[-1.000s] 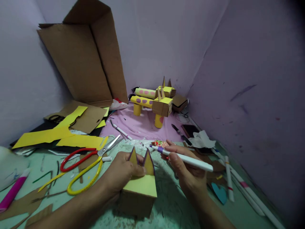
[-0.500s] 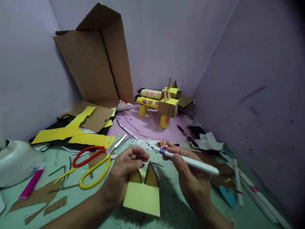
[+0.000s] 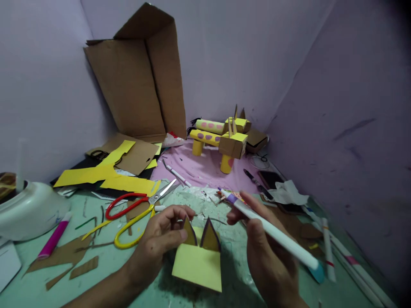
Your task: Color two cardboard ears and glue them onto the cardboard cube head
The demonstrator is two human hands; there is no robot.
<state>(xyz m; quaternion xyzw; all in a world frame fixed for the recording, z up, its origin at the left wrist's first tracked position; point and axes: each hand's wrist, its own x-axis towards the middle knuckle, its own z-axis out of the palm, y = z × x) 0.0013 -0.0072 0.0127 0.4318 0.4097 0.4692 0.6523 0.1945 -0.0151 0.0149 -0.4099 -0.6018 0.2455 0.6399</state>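
Note:
My left hand grips a yellow paper-covered cardboard box head by its left side. Two pointed cardboard ears with dark outlined edges stand on its top. In my right hand is a white marker with a purple band, its tip pointing up and left, apart from the box head. Left of my left hand lie open scissors with one red and one yellow handle.
Two yellow spotted cardboard animals stand on a pink cloth. A tall cardboard box leans at the back. Yellow paper strips, a magenta tube and a white pot are at left; markers lie at right.
The view has shifted left, so most things sit further right. My right hand has drawn the marker slightly away from the box head, and my left fingers have come up to the left ear.

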